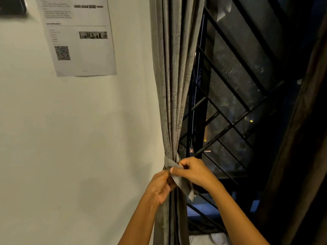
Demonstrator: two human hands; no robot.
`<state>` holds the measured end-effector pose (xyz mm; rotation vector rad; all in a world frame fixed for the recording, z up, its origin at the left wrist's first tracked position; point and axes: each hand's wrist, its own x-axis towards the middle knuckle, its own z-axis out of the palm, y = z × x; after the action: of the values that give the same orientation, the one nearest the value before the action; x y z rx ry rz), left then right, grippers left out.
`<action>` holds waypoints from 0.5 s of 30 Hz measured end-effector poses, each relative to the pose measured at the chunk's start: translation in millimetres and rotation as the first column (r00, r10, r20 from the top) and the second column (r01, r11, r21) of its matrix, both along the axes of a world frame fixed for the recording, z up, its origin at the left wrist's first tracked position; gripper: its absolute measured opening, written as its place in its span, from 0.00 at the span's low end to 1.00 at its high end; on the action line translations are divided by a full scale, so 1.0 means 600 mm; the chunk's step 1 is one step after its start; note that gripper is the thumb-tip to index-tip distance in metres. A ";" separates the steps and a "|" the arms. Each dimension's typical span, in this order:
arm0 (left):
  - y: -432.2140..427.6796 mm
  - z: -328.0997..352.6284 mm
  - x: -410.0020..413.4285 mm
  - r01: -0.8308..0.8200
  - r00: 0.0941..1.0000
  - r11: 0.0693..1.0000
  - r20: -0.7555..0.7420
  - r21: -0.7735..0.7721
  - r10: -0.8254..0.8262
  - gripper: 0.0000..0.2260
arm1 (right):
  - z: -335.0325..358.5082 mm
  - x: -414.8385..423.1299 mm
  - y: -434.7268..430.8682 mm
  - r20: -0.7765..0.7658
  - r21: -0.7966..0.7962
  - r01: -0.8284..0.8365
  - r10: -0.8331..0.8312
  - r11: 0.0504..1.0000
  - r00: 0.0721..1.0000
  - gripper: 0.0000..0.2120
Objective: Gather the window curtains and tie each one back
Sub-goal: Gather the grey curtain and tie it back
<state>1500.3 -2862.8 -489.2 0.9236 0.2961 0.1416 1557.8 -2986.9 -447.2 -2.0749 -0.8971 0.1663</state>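
Note:
A grey curtain [174, 71] hangs bunched into narrow folds at the window's left edge. A matching grey tie-back strip [169, 162] wraps around it at waist height, and its loose end [184, 186] dangles to the right. My left hand [161, 187] grips the strip and the curtain just below the wrap. My right hand [193, 171] pinches the strip at the wrap from the right. A second, darker curtain [299, 156] hangs down the right side of the view.
The window has a black metal grille [230, 110] of crossing bars with dark night outside. A printed sheet with a QR code [77, 36] is stuck on the white wall [70, 138] to the left. A dark object shows at the top left corner.

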 end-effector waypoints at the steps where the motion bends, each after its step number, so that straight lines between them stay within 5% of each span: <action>1: 0.001 0.001 0.001 -0.008 1.000 1.000 0.012 -0.015 0.009 0.09 | 0.018 0.000 -0.003 0.061 -0.069 -0.004 0.008 0.998 0.998 0.16; 3: 0.004 0.004 0.003 -0.018 1.000 0.999 0.024 -0.030 0.018 0.09 | 0.050 0.002 -0.009 0.073 -0.094 -0.036 0.043 0.995 0.996 0.14; 9: 0.013 0.012 -0.012 0.046 0.999 0.998 -0.023 -0.032 -0.046 0.09 | 0.035 0.022 -0.019 -0.342 0.286 0.027 0.076 0.958 0.937 0.05; 15: 0.026 0.011 -0.012 0.078 0.995 0.971 -0.075 0.224 -0.062 0.10 | -0.073 0.015 0.004 -0.508 0.245 0.084 0.054 0.966 0.860 0.04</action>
<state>1493.0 -2847.3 -482.4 1.1663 0.3139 0.0798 1566.6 -2984.5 -490.9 -1.6690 -0.5375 0.5385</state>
